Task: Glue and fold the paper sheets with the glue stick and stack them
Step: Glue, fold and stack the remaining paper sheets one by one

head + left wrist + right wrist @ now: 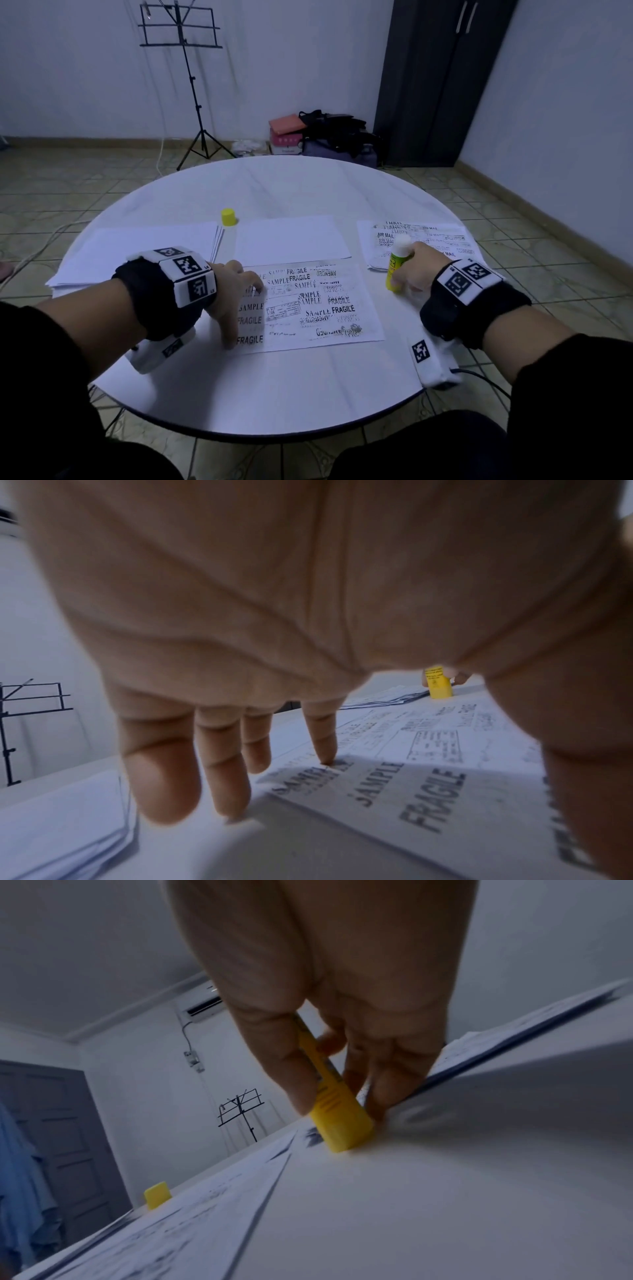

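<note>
- round white table (308,387) on a tiled floor — music stand (186,68) by the far wall
- left hand (233,294), fingers spread, presses the printed sheet (318,305)
- right hand (416,270) grips the glue stick (397,265) upright beside it

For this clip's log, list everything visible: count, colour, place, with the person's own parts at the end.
Printed sheet: one, white with black stamps, table centre.
Blank sheet: one, white, behind the printed sheet.
Blank paper stack: one, white, table left.
Printed stack: one, white and black, table right.
Glue stick: one, yellow, uncapped, upright on the table.
Cap: one, yellow, far centre of the table.
Table: one, white, round.
Music stand: one, black, by the far wall.
Cabinet: one, dark, right corner.
Bags and boxes: a pile, black and pink, on the floor.
Left hand: fingers pressing the printed sheet.
Right hand: gripping the glue stick.
</note>
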A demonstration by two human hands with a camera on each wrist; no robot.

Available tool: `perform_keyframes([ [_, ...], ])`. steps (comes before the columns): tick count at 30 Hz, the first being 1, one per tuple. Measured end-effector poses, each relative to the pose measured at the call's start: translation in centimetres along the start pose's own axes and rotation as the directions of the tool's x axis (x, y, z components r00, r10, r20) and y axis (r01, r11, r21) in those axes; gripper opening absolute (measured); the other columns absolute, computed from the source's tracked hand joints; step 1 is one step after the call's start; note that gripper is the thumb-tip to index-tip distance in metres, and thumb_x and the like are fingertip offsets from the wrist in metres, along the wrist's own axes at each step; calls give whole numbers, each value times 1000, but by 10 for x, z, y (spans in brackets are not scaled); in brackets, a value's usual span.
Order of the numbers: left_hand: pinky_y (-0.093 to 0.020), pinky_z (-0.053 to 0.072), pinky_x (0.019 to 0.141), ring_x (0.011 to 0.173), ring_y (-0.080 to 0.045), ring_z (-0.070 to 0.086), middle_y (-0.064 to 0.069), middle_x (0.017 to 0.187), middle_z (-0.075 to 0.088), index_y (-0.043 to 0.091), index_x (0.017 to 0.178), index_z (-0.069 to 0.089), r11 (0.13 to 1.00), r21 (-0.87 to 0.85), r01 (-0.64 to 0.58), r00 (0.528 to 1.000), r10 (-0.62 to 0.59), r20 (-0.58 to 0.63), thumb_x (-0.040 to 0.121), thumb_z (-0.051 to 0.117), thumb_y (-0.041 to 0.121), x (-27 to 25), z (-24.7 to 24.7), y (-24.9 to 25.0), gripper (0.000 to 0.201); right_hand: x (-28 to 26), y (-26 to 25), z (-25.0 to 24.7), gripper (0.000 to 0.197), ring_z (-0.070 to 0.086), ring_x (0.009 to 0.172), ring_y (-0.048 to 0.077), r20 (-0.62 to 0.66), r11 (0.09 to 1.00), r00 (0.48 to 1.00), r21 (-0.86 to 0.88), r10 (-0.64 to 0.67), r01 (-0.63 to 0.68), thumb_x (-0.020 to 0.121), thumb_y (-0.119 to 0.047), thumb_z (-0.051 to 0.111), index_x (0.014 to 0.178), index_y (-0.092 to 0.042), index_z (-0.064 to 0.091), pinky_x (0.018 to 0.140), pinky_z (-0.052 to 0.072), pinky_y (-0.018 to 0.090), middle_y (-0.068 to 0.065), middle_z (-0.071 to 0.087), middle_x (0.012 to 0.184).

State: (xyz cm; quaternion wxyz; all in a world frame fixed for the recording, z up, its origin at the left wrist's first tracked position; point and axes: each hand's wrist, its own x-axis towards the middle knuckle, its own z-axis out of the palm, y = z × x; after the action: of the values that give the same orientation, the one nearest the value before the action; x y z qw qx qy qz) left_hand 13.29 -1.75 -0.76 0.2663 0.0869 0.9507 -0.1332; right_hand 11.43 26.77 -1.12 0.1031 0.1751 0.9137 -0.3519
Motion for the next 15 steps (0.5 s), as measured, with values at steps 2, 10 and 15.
perform_keyframes([
  [2, -37, 43, 101, 126, -19, 44, 4, 141, 31, 36, 143, 19, 1000, -13, 5, 1000, -5, -1, 55, 87, 46, 0, 1, 0, 113, 0, -1, 0, 49, 55, 83, 28, -6, 998, 1000, -63, 7, -8, 69, -7, 75, 112, -8, 52, 76, 48, 34, 10, 56, 91],
  [10, -34, 43, 100, 124, -16, 46, 5, 141, 33, 31, 143, 20, 999, -44, -6, 999, 4, -43, 58, 85, 45, -4, 7, -2, 108, -18, -3, 0, 38, 60, 93, 25, 40, 938, 995, -340, 93, -74, 75, -25, 76, 104, -7, 57, 75, 48, 27, 9, 60, 100],
  [15, -32, 46, 95, 115, -16, 51, 7, 142, 27, 34, 141, 22, 993, -113, -35, 999, 34, -18, 60, 84, 43, -4, 7, -9, 102, -40, -21, 14, 34, 44, 49, 15, 214, 891, 975, -450, 52, 51, 80, -35, 71, 63, -13, 51, 50, 35, 23, -1, 51, 53],
])
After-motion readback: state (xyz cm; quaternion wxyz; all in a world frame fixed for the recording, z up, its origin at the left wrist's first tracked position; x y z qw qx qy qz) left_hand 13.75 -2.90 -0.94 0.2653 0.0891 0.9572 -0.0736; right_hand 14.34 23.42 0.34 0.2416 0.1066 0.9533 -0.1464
